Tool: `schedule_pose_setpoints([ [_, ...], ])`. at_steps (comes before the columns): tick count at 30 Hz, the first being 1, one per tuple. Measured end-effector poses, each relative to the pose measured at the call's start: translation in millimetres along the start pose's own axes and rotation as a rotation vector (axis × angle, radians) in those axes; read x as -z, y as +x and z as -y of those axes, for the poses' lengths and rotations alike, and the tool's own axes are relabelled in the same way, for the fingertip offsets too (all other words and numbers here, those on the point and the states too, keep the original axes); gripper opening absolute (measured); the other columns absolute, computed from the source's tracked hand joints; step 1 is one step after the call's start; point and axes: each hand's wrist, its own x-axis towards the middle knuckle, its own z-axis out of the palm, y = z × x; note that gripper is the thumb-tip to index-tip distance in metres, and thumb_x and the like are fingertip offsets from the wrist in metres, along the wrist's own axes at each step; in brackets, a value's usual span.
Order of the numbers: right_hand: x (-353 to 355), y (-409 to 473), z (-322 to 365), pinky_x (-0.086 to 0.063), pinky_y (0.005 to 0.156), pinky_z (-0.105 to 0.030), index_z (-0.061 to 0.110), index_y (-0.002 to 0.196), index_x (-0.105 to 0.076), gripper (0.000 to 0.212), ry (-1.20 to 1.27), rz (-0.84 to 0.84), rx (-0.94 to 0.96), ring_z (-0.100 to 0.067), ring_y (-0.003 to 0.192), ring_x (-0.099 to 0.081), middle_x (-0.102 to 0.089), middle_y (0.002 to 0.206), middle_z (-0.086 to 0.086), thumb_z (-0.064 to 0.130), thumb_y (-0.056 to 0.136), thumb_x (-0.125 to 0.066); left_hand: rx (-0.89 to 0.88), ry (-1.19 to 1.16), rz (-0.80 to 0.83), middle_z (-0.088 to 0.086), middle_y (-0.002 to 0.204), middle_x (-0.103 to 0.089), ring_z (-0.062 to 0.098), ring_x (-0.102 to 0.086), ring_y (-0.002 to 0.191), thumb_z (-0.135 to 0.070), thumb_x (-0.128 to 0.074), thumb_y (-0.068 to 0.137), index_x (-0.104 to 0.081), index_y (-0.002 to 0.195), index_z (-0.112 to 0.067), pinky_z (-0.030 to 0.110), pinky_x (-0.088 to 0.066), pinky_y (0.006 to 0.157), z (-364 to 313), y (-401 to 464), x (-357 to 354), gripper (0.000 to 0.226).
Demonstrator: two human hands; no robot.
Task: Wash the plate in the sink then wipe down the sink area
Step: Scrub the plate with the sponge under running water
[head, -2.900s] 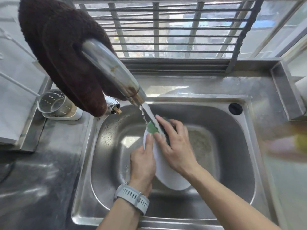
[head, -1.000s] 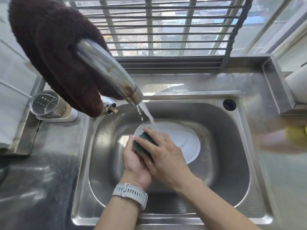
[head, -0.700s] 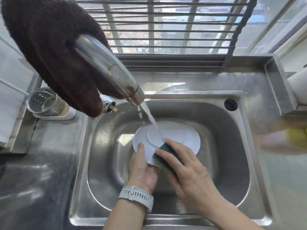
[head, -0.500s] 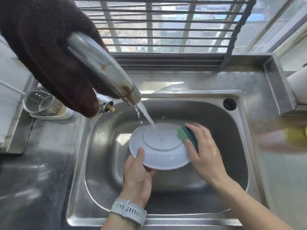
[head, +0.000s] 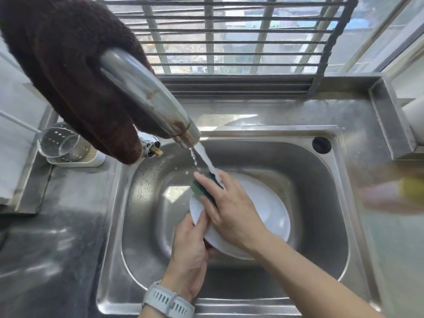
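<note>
One head-worn wide-angle view looks forward and steeply down into the sink (head: 339, 203) from close above. The faucet (head: 146, 97) looms large at upper left, very near the lens. The barred window (head: 229, 35) fills the top edge, and the counter (head: 46, 249) bends at the sides, perhaps from lens distortion.

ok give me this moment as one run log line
phase: washing plate | left hand: holds plate edge | right hand: presses sponge on plate | tap: running | sink wipe: not started
</note>
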Motion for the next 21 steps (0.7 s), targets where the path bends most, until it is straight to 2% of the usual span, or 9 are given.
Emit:
schedule_pose_setpoints([
  [2,-4.9,27.1,-14.9,-0.046,0.099,-0.041,0.039,0.148,-0.041,0.048,-0.039,0.03,-0.022,-0.029,0.124,-0.047,-0.042,0.149,0.0,0.039,0.1,-0.041,-0.026,0.013,-0.009,0.01,0.114,-0.078,0.024,-0.075,0.103,-0.021,-0.048,0.106,-0.065,0.129,-0.017,0.045,-0.059,0.085,0.6,-1.5,3.0,0.028],
  [4,-2.0,40.8,-35.5,-0.043,0.101,-0.042,0.036,0.149,-0.04,0.048,-0.085,0.047,-0.124,-0.033,0.122,-0.05,-0.043,0.148,-0.003,0.035,0.102,-0.041,-0.038,0.0,-0.031,0.01,0.11,-0.079,0.025,-0.074,0.099,-0.02,-0.053,0.104,-0.066,0.125,-0.014,0.049,-0.058,0.091,-0.9,-0.4,7.0,0.025],
  [7,12.9,19.4,-49.7,-0.039,0.108,-0.042,0.034,0.151,-0.037,0.048,-0.109,0.01,-0.187,-0.03,0.13,-0.046,-0.039,0.153,-0.002,0.032,0.103,-0.042,-0.047,0.025,-0.024,0.011,0.108,-0.079,0.027,-0.072,0.098,-0.021,-0.055,0.103,-0.067,0.122,-0.013,0.054,-0.055,0.095,-6.0,0.4,10.2,0.024],
  [11,24.1,-24.9,-6.9,-0.039,0.111,-0.038,0.038,0.149,-0.041,0.049,0.018,0.038,-0.017,-0.018,0.137,-0.038,-0.032,0.157,0.005,0.043,0.1,-0.036,-0.047,0.176,0.065,0.007,0.108,-0.079,0.024,-0.075,0.1,-0.022,-0.052,0.106,-0.068,0.121,-0.023,0.058,-0.06,0.09,-1.2,-3.0,2.8,0.022],
  [13,19.3,-17.0,19.1,-0.042,0.106,-0.033,0.044,0.147,-0.039,0.049,-0.006,0.071,0.073,-0.017,0.133,-0.039,-0.032,0.157,0.008,0.045,0.099,-0.037,-0.078,0.26,0.076,0.003,0.108,-0.079,0.022,-0.076,0.103,-0.018,-0.053,0.105,-0.067,0.124,-0.026,0.05,-0.063,0.083,1.1,-4.4,1.4,0.024],
  [15,13.0,10.2,22.9,-0.047,0.099,-0.038,0.042,0.143,-0.046,0.048,-0.055,0.04,0.084,-0.025,0.122,-0.047,-0.042,0.15,0.004,0.044,0.096,-0.039,-0.097,0.283,0.104,0.005,0.108,-0.079,0.024,-0.076,0.103,-0.016,-0.056,0.104,-0.066,0.125,-0.024,0.044,-0.062,0.08,0.6,-6.6,4.6,0.024],
  [17,13.9,41.9,10.4,-0.049,0.094,-0.041,0.038,0.14,-0.053,0.047,-0.075,0.018,-0.034,-0.031,0.113,-0.055,-0.051,0.14,0.0,0.04,0.095,-0.043,-0.102,0.265,0.152,0.007,0.11,-0.079,0.028,-0.075,0.103,-0.021,-0.055,0.105,-0.065,0.124,-0.023,0.044,-0.061,0.081,-3.6,-11.3,10.0,0.022],
  [21,35.0,66.4,-31.3,-0.045,0.097,-0.037,0.036,0.138,-0.055,0.041,0.048,0.124,-0.408,-0.027,0.123,-0.056,-0.061,0.135,0.002,0.037,0.097,-0.049,-0.104,0.149,0.161,0.013,0.107,-0.079,0.027,-0.077,0.091,-0.023,-0.056,0.1,-0.064,0.126,-0.016,0.037,-0.063,0.065,-10.1,-19.5,21.9,0.029],
])
